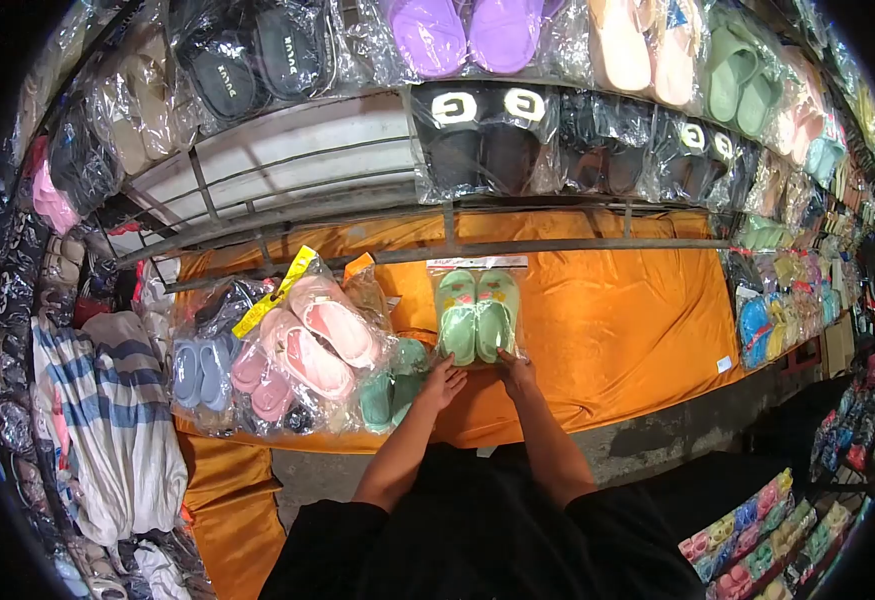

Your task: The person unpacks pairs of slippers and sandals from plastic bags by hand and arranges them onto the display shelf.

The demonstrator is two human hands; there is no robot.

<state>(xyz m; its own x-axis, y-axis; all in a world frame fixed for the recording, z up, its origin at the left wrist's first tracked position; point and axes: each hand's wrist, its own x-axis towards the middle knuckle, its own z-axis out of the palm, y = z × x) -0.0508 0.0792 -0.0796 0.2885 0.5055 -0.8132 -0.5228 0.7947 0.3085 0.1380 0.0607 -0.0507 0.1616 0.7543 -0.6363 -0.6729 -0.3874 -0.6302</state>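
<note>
A pair of green slippers (476, 318) in a clear plastic bag lies on the orange cloth (617, 330), toes pointing away from me and a printed strip along the bag's top edge. My left hand (444, 381) grips the bag's near left corner. At the near right corner, my right hand (516, 372) has its fingers closed on the same bag. Left of my hands is a heap of bagged footwear: pink slippers (322, 335) on top, with blue-grey slippers (202, 373) and darker green slippers (393, 392) at its sides.
A metal rail (537, 247) crosses behind the cloth. Above it hang bagged slippers, including purple slippers (467, 35) and black slippers (482, 140). A striped cloth (122, 420) hangs on the left. Packed footwear racks (772, 540) stand at the lower right.
</note>
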